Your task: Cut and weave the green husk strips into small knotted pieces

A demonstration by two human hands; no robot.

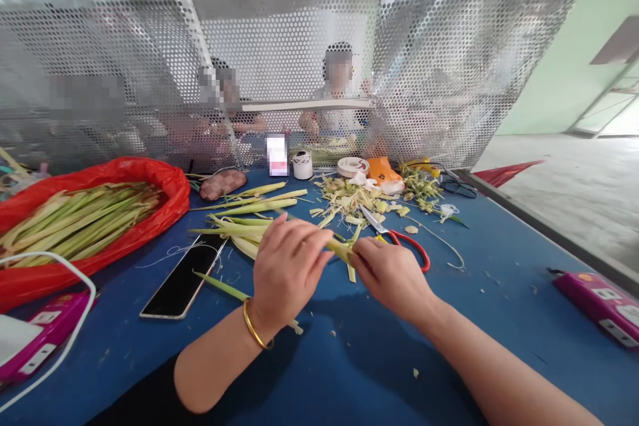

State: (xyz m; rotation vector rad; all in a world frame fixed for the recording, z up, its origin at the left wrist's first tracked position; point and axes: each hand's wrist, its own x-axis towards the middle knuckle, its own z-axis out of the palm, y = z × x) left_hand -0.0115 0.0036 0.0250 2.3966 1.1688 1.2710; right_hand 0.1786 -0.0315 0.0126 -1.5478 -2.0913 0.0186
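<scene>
Between my two hands stretches a yellow-green plant stalk (340,249). My left hand (289,269), with a gold bangle at the wrist, has its fingers curled around one part of it. My right hand (392,273) pinches the other end, its fingertips pressed together. Just beyond my right hand lie scissors (422,256) with red handles, their blades pointing away to the left. Several cut stalks (249,229) are spread behind my left hand, and a single green stalk (219,285) sticks out beside its wrist. My left palm is hidden.
A red plastic bag (176,180) full of long stalks stands at left. A dark phone (184,279) lies flat near it. Plant scraps (344,196), a tape roll (353,166) and an upright phone (277,153) sit farther back before a perforated metal screen (294,33). Purple power strips flank both sides.
</scene>
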